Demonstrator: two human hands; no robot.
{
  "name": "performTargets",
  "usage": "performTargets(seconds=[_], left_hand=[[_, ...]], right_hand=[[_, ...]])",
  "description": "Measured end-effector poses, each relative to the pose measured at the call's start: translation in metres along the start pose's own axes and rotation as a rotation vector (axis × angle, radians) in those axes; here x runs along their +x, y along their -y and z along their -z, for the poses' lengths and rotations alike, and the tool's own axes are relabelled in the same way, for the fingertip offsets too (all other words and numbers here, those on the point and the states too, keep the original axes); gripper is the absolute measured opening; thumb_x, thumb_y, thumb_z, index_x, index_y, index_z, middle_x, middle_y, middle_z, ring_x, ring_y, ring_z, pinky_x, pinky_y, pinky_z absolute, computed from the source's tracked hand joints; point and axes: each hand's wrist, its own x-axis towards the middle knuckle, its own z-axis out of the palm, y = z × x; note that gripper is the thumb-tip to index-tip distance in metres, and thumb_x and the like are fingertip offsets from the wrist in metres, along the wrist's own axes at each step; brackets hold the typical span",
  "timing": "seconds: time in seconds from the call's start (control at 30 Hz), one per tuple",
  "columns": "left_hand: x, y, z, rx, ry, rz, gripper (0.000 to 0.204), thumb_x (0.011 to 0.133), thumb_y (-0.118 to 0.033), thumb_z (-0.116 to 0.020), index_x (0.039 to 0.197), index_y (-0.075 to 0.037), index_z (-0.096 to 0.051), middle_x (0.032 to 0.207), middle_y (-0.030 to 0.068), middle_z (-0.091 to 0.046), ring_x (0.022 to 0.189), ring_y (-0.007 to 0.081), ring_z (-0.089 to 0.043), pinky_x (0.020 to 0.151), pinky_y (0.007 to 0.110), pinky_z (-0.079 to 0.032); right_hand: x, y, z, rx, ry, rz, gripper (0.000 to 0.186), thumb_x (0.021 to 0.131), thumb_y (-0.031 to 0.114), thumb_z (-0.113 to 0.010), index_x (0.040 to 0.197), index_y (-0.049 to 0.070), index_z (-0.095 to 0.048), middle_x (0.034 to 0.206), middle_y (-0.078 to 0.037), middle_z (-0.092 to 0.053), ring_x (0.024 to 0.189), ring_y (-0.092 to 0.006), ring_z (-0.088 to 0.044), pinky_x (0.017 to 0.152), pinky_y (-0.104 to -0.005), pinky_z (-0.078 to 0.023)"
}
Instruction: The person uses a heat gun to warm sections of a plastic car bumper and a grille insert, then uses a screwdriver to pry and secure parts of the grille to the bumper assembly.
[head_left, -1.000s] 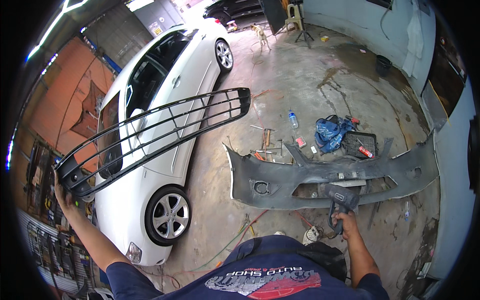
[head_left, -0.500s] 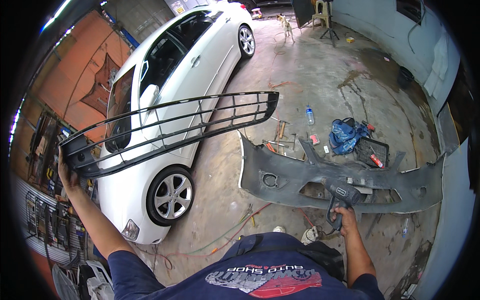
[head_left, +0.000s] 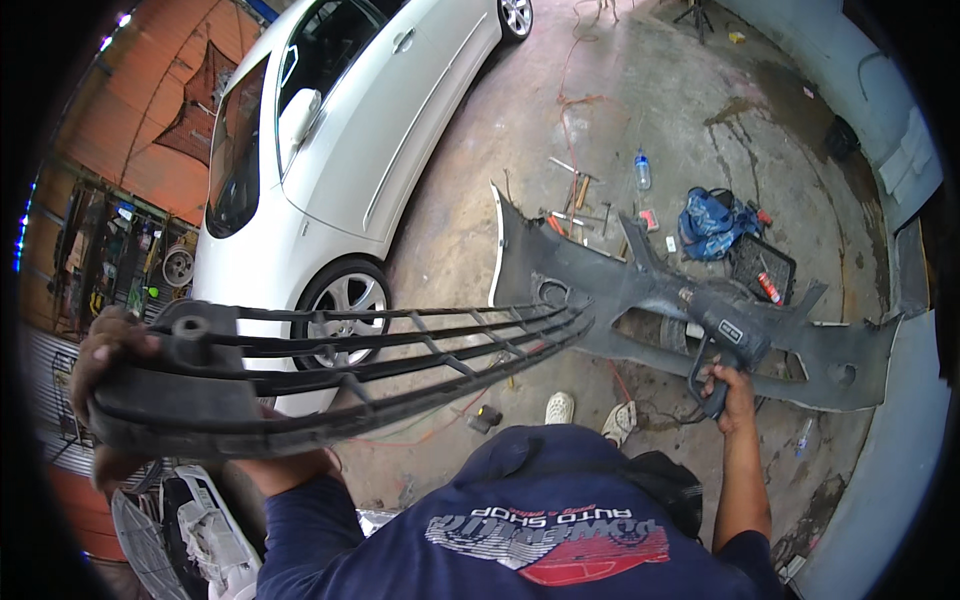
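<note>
My left hand (head_left: 105, 360) is wrapped round the near end of a long black plastic bumper grille (head_left: 185, 400). The grille is raised in front of my body, its slatted part reaching right and its tip overlapping the view of the bumper. In my right hand (head_left: 735, 395), closed on the handle, is a black heat gun (head_left: 730, 335) with its barrel pointing up and left. Below and beyond it, a grey bumper cover (head_left: 640, 290) lies on the floor, its inner side showing, with cut openings and a round fog-lamp hole.
A white car (head_left: 345, 190) stands at the left. Past the bumper are loose hand tools (head_left: 582, 192), a water bottle (head_left: 642, 170), a blue bag (head_left: 712, 225) and a black tray (head_left: 790, 268). Lamp parts (head_left: 215, 530) sit at lower left; an orange hose (head_left: 565, 80) crosses the floor.
The grille has come down and nearer my body, turned so its slats show more edge-on. My left arm has bent. The heat gun has shifted slightly right in view as the view tilted down.
</note>
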Motion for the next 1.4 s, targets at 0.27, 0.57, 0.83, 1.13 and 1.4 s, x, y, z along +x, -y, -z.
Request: performTargets(seconds=[0.27,0.57,0.83,1.13,1.4], left_hand=[[0.003,-0.044,-0.155,0.197,0.247,0.088,0.037,0.085,-0.021,-0.076,0.113,-0.002,-0.064,0.078,0.0102,-0.068,0.065,0.0246,-0.068,0.056,0.037,-0.049],[-0.024,-0.051,-0.259,-0.063,0.286,-0.233,0.049,0.095,-0.054,-0.079,0.086,-0.007,-0.07,0.071,-0.0031,-0.06,0.065,0.0113,-0.062,0.059,0.024,-0.044],[-0.048,-0.085,-0.34,-0.309,0.204,-0.236,0.029,0.096,-0.032,-0.076,0.081,-0.009,-0.065,0.077,-0.0015,-0.062,0.068,0.0099,-0.062,0.06,0.024,-0.044],[-0.039,-0.093,-0.368,-0.559,0.31,-0.369,0.017,0.088,-0.022,-0.064,0.081,-0.006,-0.063,0.075,0.0003,-0.054,0.07,0.017,-0.059,0.065,0.032,-0.049],[-0.046,-0.113,-0.404,-0.723,0.143,-0.3,0.035,0.084,-0.038,-0.071,0.078,-0.005,-0.065,0.076,0.0069,-0.061,0.072,0.0269,-0.059,0.07,0.04,-0.05]], right_hand=[[-0.027,-0.006,-0.008,-0.074,-0.056,-0.021,0.03,0.086,0.016,-0.07,0.113,0.005,-0.063,0.094,-0.013,-0.072,0.064,-0.0175,-0.061,0.062,-0.0349,-0.053],[-0.035,-0.016,-0.006,-0.057,-0.048,-0.077,0.031,0.087,0.015,-0.07,0.115,0.005,-0.063,0.092,-0.011,-0.071,0.064,-0.0159,-0.061,0.06,-0.033,-0.052],[-0.037,-0.023,-0.012,-0.093,-0.068,-0.064,0.033,0.086,0.016,-0.071,0.116,0.003,-0.063,0.094,-0.012,-0.071,0.064,-0.0177,-0.063,0.06,-0.0334,-0.053],[-0.043,-0.026,-0.012,-0.076,-0.063,-0.056,0.035,0.084,0.016,-0.072,0.115,0.001,-0.063,0.093,-0.014,-0.073,0.062,-0.0188,-0.064,0.06,-0.0354,-0.055],[-0.059,-0.021,-0.029,0.045,-0.08,-0.106,0.036,0.084,0.014,-0.073,0.116,0.004,-0.061,0.097,-0.017,-0.073,0.064,-0.0197,-0.064,0.062,-0.0362,-0.056]])
